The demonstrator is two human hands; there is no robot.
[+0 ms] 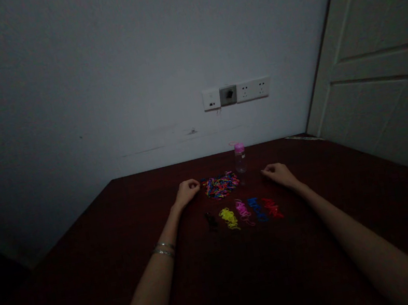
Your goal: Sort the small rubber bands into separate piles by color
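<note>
Thin, stringy loops [221, 186] in a tangled, multicoloured pile at the middle of the dark reddish table [103, 233]. Nearer, in a row from left to right, small squiggly bunches: black [211, 221], yellow [229, 219], pink [243, 212], blue [257, 209], red [273, 207]. Upright between pile and right hand [279, 175], slightly farther back, a clear bottle [241, 164] with a pink lid [239, 147]. Beyond, a pale, scuffed wall [97, 87] with sockets [252, 90]; at right, a panelled door [378, 64]. Left hand [188, 191] just beside the pile, fingers curled, bracelets [164, 249] around the forearm. Right hand well apart from the pile, fingers bent. Cannot tell either grip: bare or pinching a loop. Both forearms stretched forward, hands angled inward.
</note>
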